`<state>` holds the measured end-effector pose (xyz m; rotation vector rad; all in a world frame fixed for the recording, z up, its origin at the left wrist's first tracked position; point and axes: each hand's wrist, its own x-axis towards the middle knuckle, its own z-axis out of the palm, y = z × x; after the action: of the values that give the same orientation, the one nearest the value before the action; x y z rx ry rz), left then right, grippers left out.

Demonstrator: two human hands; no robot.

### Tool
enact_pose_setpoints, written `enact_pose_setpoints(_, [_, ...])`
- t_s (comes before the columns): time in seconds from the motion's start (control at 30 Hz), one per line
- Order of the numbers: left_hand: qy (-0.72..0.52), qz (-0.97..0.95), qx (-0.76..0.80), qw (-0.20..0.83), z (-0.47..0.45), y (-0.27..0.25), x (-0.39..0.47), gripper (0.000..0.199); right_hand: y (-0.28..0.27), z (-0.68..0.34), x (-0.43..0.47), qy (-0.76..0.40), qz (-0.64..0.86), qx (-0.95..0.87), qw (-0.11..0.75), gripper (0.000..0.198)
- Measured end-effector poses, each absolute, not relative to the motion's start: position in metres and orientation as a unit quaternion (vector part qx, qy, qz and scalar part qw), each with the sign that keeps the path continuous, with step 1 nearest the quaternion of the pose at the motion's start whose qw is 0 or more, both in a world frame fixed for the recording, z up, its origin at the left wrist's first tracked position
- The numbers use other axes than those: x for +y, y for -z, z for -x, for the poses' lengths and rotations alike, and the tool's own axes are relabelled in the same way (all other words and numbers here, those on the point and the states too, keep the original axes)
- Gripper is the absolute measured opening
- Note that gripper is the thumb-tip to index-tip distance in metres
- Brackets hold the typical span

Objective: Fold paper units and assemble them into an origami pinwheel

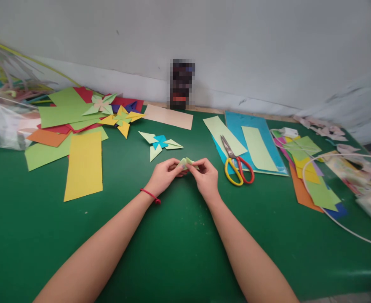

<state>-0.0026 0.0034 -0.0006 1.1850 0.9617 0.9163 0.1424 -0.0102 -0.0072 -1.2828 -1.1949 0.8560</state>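
A small folded piece of pale green paper (185, 161) is held between both hands, above the middle of the green table (179, 252); by the left hand (164, 176) its left side is pinched between thumb and fingertips, the other fingers being curled in beneath; by the right hand (206, 176) its right side is gripped in the same way, the thumb and forefinger being brought together on the paper and the remaining fingers bent; a red cord bracelet (150, 195) is worn on the left wrist. Just beyond the left hand a paper star (160, 142) is laid flat, its blue centre being joined to three pale green points; to the right of the right hand, scissors (232, 156) with one yellow and one red handle are rested partly on a pale green strip (225, 132), their blades being pointed towards the wall (267, 54); a second pale green strip (258, 148) is laid on blue paper (248, 120). At the left a yellow sheet (84, 164) is set in front of a heap of coloured paper (57, 111), by which a yellow star (122, 120) and a green star (100, 104) are borne; a dark upright object (181, 84), blurred out, is stood near the wall.
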Motion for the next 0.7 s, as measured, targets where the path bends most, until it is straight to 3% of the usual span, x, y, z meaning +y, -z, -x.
enact_pose_setpoints(0.13, [-0.389,-0.558,0.432,0.592,0.0031,0.001,0.0024,0.03,0.0076,-0.1432,-0.0094,-0.361,0.546,-0.502,0.565,0.024])
enact_pose_setpoints(0.7, [-0.422,-0.456,0.438,0.65,-0.0012,-0.0004,0.0036,0.031,0.01,-0.1472,-0.0051,-0.363,0.563,-0.458,0.585,0.028])
